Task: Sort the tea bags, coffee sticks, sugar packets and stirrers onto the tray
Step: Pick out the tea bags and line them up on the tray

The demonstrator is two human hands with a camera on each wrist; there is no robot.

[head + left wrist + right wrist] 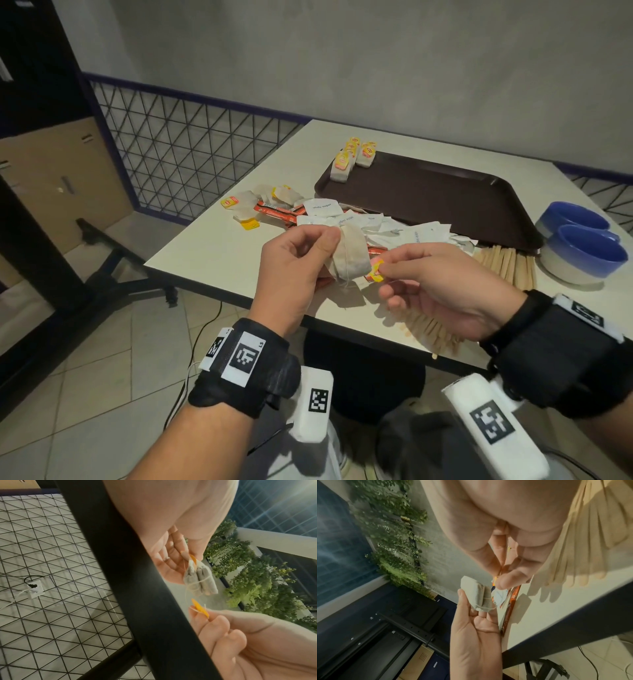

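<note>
My left hand point(329, 240) pinches a beige tea bag point(349, 253) by its top, above the table's near edge. My right hand point(387, 270) pinches its yellow tag point(376, 271), with the string wound round the bag point(200, 580). A brown tray point(428, 198) lies behind, with several tea bags point(352, 157) at its far left corner. In front of the tray lie white sugar packets point(376, 226), orange coffee sticks point(277, 210), loose tea bags point(253, 205) and wooden stirrers point(507, 263).
Two blue-and-white bowls point(582, 246) stand at the table's right edge beside the tray. More stirrers point(431, 329) lie at the near edge under my right hand. A wire-mesh fence point(191, 150) runs along the table's left side.
</note>
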